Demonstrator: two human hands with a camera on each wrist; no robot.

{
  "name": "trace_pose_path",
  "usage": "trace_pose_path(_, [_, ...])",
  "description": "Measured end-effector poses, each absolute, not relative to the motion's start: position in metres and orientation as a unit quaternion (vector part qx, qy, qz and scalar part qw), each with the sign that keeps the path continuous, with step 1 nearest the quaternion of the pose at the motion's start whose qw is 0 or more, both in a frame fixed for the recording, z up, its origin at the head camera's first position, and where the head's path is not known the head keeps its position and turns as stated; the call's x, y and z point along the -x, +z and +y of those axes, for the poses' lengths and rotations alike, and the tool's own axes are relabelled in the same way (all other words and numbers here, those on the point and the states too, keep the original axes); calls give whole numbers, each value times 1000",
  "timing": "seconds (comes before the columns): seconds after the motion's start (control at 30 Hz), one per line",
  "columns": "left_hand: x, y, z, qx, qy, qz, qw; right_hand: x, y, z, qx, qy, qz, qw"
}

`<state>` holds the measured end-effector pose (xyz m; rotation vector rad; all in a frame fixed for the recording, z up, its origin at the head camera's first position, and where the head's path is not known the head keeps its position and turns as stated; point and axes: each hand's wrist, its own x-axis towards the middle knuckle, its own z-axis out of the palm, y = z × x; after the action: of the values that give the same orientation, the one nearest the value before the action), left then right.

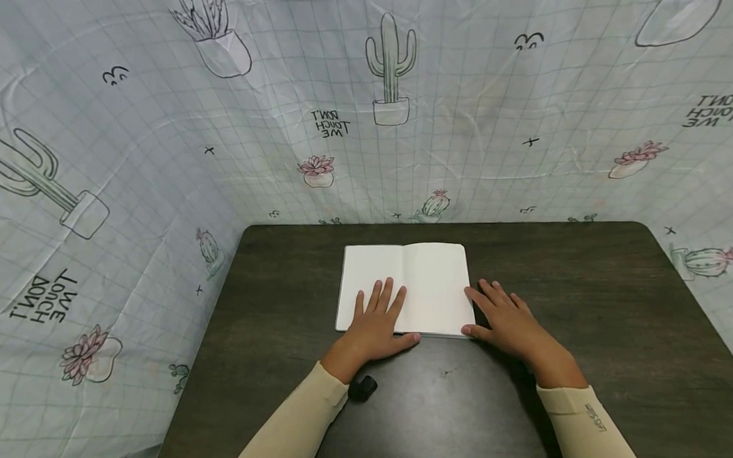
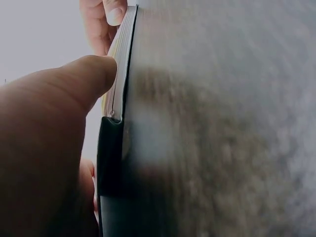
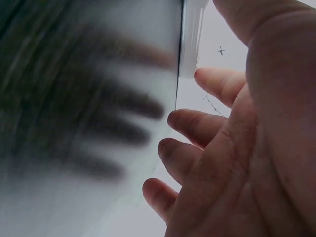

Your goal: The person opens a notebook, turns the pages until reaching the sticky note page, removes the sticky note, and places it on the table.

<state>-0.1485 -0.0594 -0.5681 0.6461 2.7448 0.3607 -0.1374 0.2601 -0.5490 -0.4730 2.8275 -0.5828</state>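
An open notebook (image 1: 435, 285) with blank white pages and a dark cover lies flat on the dark table. My left hand (image 1: 374, 332) rests on its left page, fingers spread, with the thumb stretched along the near edge. In the left wrist view that thumb (image 2: 91, 74) is right by the stacked page edges (image 2: 123, 54). At the notebook's right edge is my right hand (image 1: 511, 326), its index fingertip and thumb tip right at the page border. Seen from the right wrist, its fingers (image 3: 190, 126) are extended and apart, with nothing gripped.
The dark wood-look table (image 1: 275, 401) has rounded far corners. A white cloth (image 1: 468, 84) printed with cacti hangs behind it and along the sides. A small black device (image 1: 363, 388) sits at the left wrist, beside the sleeve.
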Motion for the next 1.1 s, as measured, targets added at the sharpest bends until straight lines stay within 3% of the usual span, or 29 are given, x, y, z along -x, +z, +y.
trace_pose_path(1.1, [147, -566, -48, -217, 136, 959, 120, 129, -541, 269, 173, -193, 961, 93])
